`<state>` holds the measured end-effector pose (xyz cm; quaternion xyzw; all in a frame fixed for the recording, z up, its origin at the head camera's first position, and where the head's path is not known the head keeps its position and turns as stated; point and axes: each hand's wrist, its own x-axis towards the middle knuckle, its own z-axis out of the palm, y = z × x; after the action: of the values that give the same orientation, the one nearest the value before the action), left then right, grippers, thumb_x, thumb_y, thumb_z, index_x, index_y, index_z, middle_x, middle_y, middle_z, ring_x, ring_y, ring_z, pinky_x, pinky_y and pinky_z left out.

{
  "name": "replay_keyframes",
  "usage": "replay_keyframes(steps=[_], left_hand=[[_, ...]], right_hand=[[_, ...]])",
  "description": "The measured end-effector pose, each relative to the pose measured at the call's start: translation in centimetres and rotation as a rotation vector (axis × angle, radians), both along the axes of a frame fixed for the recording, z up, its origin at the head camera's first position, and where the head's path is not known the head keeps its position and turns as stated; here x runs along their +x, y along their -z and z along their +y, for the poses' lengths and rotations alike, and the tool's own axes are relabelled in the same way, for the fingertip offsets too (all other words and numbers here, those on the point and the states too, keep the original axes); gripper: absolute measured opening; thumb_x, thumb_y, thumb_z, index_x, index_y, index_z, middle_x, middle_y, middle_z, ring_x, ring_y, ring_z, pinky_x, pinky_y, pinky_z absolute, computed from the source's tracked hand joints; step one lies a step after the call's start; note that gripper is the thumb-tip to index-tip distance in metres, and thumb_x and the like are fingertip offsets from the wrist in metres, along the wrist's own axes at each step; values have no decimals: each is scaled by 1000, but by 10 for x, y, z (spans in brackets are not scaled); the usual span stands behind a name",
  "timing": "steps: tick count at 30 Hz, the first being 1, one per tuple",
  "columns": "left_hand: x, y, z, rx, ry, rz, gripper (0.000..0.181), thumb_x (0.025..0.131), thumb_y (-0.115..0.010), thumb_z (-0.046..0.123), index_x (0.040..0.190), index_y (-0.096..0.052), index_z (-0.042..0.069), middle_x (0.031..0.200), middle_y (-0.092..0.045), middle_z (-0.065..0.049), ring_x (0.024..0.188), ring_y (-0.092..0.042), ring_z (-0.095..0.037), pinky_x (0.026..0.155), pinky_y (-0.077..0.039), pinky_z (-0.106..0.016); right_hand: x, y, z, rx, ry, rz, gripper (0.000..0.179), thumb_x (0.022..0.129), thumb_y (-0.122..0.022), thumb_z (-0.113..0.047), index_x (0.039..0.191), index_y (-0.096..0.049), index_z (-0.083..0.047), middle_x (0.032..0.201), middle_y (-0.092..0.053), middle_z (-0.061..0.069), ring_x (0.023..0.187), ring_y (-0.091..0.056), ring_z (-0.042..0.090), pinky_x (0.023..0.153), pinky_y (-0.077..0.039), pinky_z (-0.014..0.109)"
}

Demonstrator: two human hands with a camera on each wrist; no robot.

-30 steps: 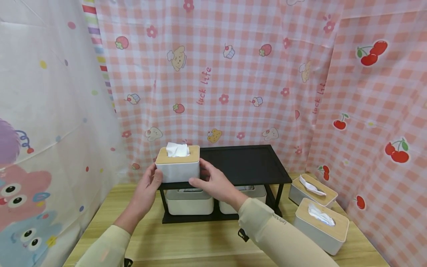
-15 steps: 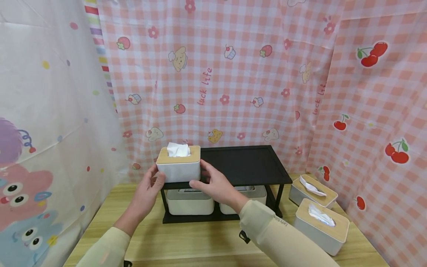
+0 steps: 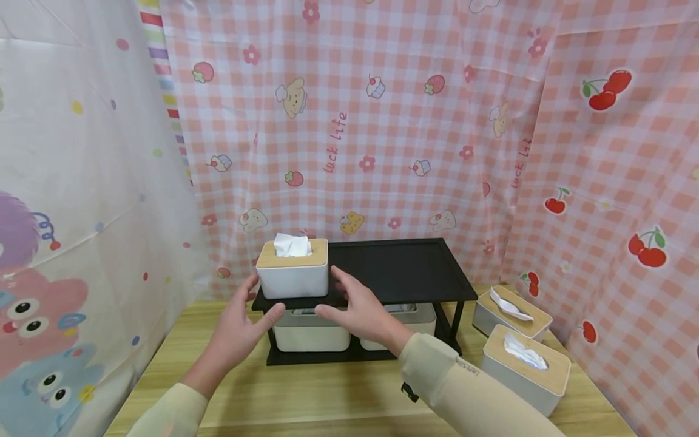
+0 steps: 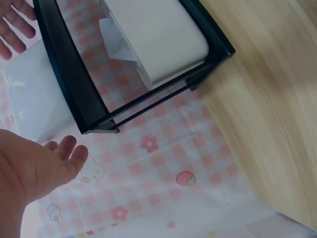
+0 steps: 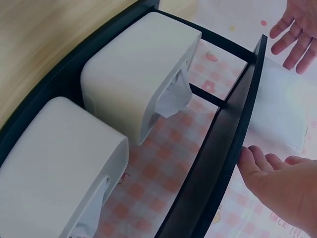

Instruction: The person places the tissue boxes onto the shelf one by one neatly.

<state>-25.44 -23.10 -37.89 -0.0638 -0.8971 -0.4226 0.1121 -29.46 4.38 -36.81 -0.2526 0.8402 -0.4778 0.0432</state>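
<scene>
A white tissue box [image 3: 292, 280] with a wood-look lid and a tuft of tissue stands on the left end of the black rack's top shelf [image 3: 404, 270]. My left hand [image 3: 237, 328] is spread beside its left side, fingers relaxed and thumb apart from it. On the other side my right hand [image 3: 363, 309] is held with fingers extended, a gap between it and the box. Both hands are empty. In the left wrist view the left hand [image 4: 37, 166] is below the box [image 4: 37, 91]. The right wrist view has the right hand [image 5: 282, 186] near the shelf edge.
Two more tissue boxes, a left one [image 3: 311, 337] and a right one [image 3: 377, 342], sit on the rack's lower shelf. At the table's right, one tissue box [image 3: 526, 370] stands in front of another [image 3: 513, 312]. Patterned curtains [image 3: 382, 121] surround the wooden table [image 3: 306, 400].
Both hands have let go of the tissue box and drawn slightly away from its sides, with the fingers opening. The box has stayed in its place on the top shelf.
</scene>
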Motion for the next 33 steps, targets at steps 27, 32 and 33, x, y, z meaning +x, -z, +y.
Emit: replay_keyframes(steps=[27, 32, 33], left_hand=[[35, 24, 10, -111, 10, 11, 103, 95, -75, 61, 168, -27, 6, 170, -37, -25, 153, -43, -49, 118, -40, -71], [38, 29, 14, -101, 16, -9, 101, 95, -74, 62, 168, -29, 8, 171, -37, -21, 154, -42, -47, 119, -41, -69], [38, 30, 15, -102, 16, -12, 101, 95, -74, 62, 168, -30, 8, 171, -37, -21, 154, -43, -46, 119, -42, -68]], right_hand=[[23, 23, 50, 123, -20, 202, 87, 100, -75, -48, 170, -31, -21, 173, -37, 6, 156, -44, 29, 124, -40, 58], [24, 26, 59, 112, -13, 203, 87, 100, -75, -47, 169, -31, -19, 172, -39, 6, 156, -44, 30, 124, -41, 58], [24, 27, 60, 113, -11, 202, 87, 100, -75, -47, 169, -31, -19, 172, -39, 6, 156, -44, 30, 124, -41, 57]])
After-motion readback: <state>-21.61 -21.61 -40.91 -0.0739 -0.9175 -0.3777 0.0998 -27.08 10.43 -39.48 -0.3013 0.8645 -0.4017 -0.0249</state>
